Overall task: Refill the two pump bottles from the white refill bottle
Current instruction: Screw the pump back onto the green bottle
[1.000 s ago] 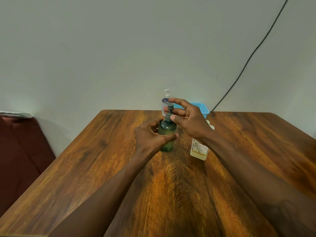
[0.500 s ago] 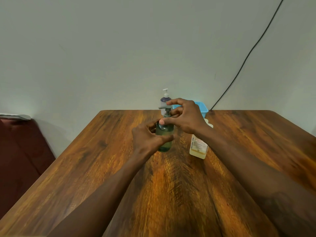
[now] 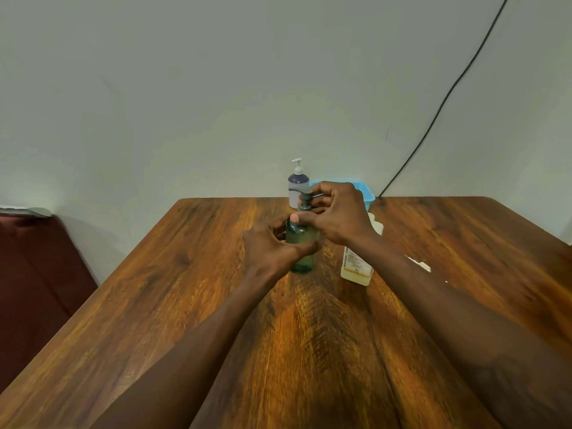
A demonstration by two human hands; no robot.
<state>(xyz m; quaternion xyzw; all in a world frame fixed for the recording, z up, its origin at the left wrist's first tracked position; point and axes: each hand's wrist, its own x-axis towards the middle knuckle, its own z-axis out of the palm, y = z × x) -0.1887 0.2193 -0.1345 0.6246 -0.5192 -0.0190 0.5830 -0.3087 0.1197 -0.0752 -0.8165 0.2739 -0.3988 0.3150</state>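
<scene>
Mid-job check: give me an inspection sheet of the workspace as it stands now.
Surface: wooden table, dark grain.
Job's things: green pump bottle upright, pump on; purple pump bottle at the far edge; white refill bottle upright, partly behind the right forearm.
Clutter: blue basket at the back; white scrap on the right.
Grippers: left hand grips the green bottle's body; right hand pinches its pump neck.
Cables: black cable down the wall.
Surroundings: plain wall; dark red furniture at left.
</scene>
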